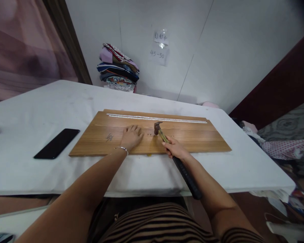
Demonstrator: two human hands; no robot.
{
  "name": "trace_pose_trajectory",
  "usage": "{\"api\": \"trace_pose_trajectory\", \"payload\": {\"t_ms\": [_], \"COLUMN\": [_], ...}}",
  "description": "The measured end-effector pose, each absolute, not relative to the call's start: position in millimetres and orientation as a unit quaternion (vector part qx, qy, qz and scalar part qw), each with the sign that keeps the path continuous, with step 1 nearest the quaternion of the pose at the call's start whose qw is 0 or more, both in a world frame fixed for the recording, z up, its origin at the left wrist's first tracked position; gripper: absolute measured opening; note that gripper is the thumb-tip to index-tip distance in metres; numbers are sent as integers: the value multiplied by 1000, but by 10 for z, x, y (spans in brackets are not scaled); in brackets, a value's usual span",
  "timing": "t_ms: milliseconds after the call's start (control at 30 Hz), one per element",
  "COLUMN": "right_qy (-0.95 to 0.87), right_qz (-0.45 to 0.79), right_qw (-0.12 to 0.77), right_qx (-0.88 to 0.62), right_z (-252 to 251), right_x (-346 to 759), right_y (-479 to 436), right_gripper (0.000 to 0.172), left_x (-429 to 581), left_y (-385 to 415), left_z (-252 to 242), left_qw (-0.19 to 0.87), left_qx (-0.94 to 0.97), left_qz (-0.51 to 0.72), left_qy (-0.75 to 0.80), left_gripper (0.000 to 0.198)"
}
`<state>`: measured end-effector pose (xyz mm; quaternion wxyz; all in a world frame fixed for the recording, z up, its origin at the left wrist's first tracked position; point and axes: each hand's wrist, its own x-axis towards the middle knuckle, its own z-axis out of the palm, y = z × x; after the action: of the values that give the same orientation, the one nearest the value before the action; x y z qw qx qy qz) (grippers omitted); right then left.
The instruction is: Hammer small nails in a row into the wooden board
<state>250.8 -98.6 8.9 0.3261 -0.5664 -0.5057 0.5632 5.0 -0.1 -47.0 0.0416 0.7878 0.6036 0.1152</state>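
Observation:
My right hand (176, 148) is wrapped round the shaft of a claw hammer (163, 135), close below its rusty head. The head is over the wooden board (200, 140), and the black grip slants back toward me past the table edge. My left hand (132, 136) lies flat on the board, fingers stretched out, left of the hammer head. Between that hand and the hammer, a few small nail heads (149, 134) show in a row. A small pile of loose nails (109, 136) lies on the board's left part. Two white strips (154, 118) run along the far side.
A white-covered table (83, 98) carries the board. Left of the board lies a black phone (57, 143). Folded clothes (119, 69) are stacked against the wall, which bears paper notes (158, 54). Cloth items (283, 148) lie beyond the right table edge.

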Motion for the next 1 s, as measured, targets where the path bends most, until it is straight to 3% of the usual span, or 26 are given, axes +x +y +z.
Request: {"api": "trace_pose_trajectory", "payload": {"t_ms": [633,1000], "right_qy": [-512,-522], "right_qz": [554,556], "right_qw": [318,319], "right_qx": [-574,-562], "right_z": [86,147], "right_x": [2509,2477], "right_y": [-991,-1026], "right_gripper": [57,63], "left_x": [54,48], "left_y": [-18,0], "left_z": [-453,-468], "left_qw": [39,43], "left_qx": [788,788], "left_qz": [107,111], "left_qy": [605,604], "left_gripper": [53,55]}}
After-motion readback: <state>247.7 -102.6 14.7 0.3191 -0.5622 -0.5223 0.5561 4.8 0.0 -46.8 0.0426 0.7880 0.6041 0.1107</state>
